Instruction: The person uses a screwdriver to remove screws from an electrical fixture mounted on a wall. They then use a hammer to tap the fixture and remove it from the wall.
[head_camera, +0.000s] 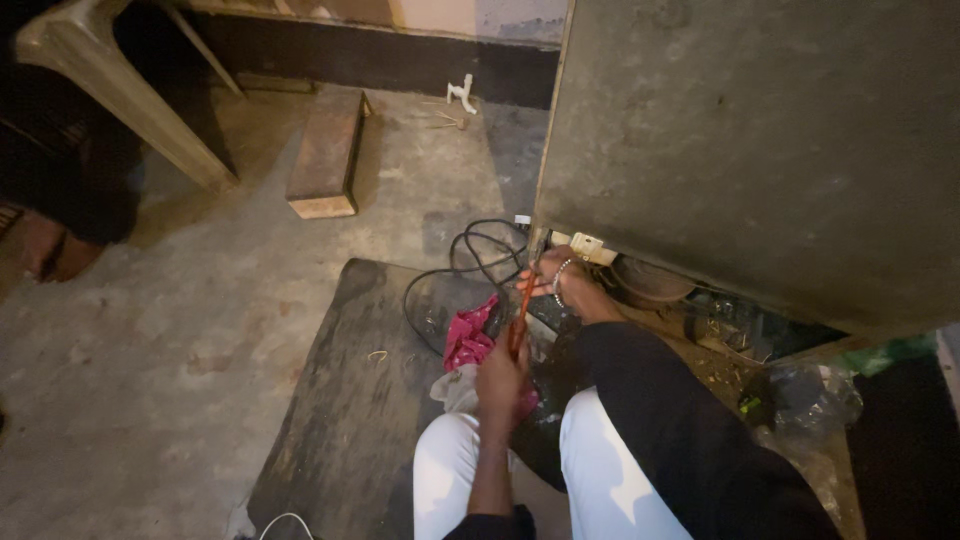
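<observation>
My left hand grips the lower end of a thin orange-red tool or wire that runs up toward the bottom corner of a large grey appliance. My right hand, with a beaded bracelet on the wrist, reaches to that corner and holds the upper end of the orange piece near a small white part. Below the appliance's edge sits a round dark compressor-like part. Both arms wear dark sleeves; my knees in white trousers are below.
A black cable loops on a dark mat. A pink cloth lies by my left hand. A wooden block and a plastic chair leg stand at the back left. Another person's foot is at far left. Clear plastic bag at right.
</observation>
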